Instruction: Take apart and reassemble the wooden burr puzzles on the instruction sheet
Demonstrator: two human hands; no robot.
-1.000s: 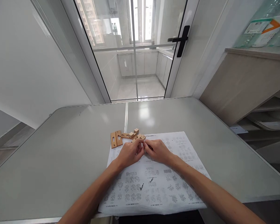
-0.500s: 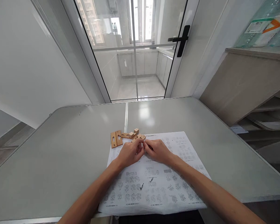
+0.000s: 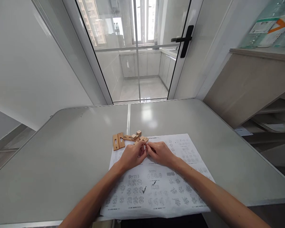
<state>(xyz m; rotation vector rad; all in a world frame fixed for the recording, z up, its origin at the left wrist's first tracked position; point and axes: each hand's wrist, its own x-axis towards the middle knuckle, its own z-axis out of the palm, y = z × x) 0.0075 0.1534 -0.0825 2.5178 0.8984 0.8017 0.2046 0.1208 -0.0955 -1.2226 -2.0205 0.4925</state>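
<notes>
My left hand (image 3: 135,154) and my right hand (image 3: 161,152) meet fingertip to fingertip above a printed sheet (image 3: 156,190). Both are closed in a pinch, and whatever they hold between them is too small and hidden to name. Just beyond my fingers lie small wooden blocks (image 3: 144,139), partly covered by the left fingers. Two more wooden cubes (image 3: 136,135) rest on a flat slotted wooden piece (image 3: 127,138). Left of these, two wooden plates with slots (image 3: 118,141) lie side by side, one marked with a 2.
The grey table (image 3: 61,158) has a pale seam running across its far half. Beyond it stands a glass door (image 3: 154,63) with a black handle (image 3: 185,40). At right is a wooden shelf unit (image 3: 256,82) with plastic-wrapped bottles (image 3: 268,30) on top.
</notes>
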